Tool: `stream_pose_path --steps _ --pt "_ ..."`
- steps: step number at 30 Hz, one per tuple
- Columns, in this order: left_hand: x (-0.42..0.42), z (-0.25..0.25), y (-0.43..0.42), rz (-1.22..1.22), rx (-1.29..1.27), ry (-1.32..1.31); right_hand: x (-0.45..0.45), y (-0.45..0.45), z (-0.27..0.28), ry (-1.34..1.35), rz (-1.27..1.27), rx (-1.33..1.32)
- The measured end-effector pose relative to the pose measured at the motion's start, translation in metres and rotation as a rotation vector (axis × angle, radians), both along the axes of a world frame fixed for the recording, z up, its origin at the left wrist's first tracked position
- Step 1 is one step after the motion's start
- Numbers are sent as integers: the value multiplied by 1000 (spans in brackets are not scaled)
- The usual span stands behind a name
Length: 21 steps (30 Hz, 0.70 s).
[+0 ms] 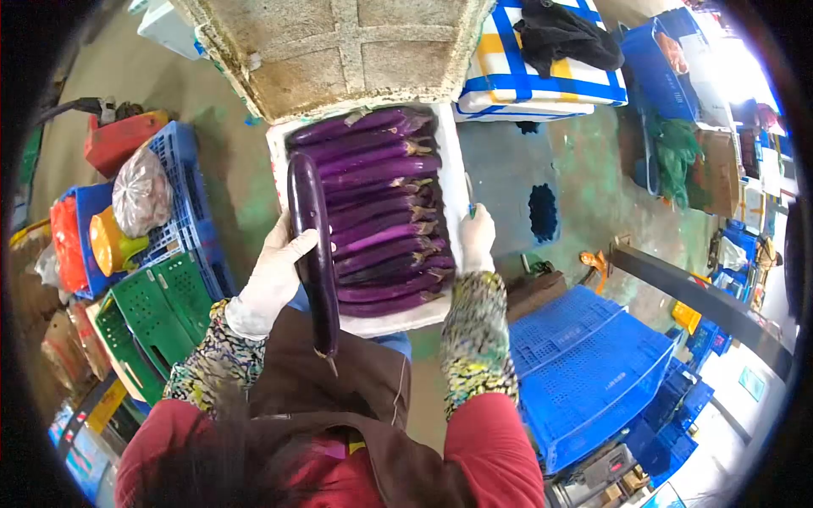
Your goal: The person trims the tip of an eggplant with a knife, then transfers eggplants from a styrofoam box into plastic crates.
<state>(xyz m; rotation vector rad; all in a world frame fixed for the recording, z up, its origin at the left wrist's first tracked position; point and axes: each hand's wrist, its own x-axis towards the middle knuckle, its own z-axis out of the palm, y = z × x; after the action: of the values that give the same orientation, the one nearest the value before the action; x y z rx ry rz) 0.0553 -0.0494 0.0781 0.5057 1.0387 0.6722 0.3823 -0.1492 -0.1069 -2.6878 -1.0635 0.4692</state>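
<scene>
A white foam box [456, 161] holds several long purple eggplants [381, 207] lying side by side. My left hand [279, 262], in a white glove, grips one dark eggplant [315, 203] at the box's left side, its stem end pointing down toward my apron. In its white glove, my right hand [477, 240] is closed beside the right wall of the box, around a thin tool [471, 196] that shows only in part. Patterned sleeves cover both forearms.
Beyond the box stands a dirty foam lid [339, 51]. Blue-taped foam boxes [500, 63] are at the upper right. Blue crates [584, 372] stand at the lower right, near a metal bar [694, 296]. Green crates [161, 317] and a bagged bundle [141, 193] are at left.
</scene>
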Motion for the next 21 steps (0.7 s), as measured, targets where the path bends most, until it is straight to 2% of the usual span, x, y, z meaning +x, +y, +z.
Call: stream_pose_path --steps 1,2,3,4,5,6,7,10,12,14,21 --pt "5 4 -5 -46 -1 -12 -12 -10 34 9 -16 59" --pt "13 9 -10 -92 6 -29 -21 -22 68 133 -33 178" --pt "21 17 -17 -82 -46 -18 -33 -37 100 254 17 422" --pt "30 21 -24 -85 -49 -32 -47 -49 121 531 -48 590" --pt "39 25 -30 -116 -62 -58 -60 -69 137 709 1 607" --pt "48 30 -34 -152 -73 -86 -85 -67 190 972 -114 742" --pt "57 34 -40 -163 -73 -95 -94 -78 194 701 113 739" --pt "79 49 -52 -212 -50 -132 -119 -91 222 846 -67 687" --pt "88 53 -55 -249 30 -173 -120 -95 229 810 -68 716" --pt "95 66 -55 -263 25 -146 -120 -97 238 661 -7 763" --pt "97 79 -62 -334 77 -196 -125 -105 253 556 -39 819"
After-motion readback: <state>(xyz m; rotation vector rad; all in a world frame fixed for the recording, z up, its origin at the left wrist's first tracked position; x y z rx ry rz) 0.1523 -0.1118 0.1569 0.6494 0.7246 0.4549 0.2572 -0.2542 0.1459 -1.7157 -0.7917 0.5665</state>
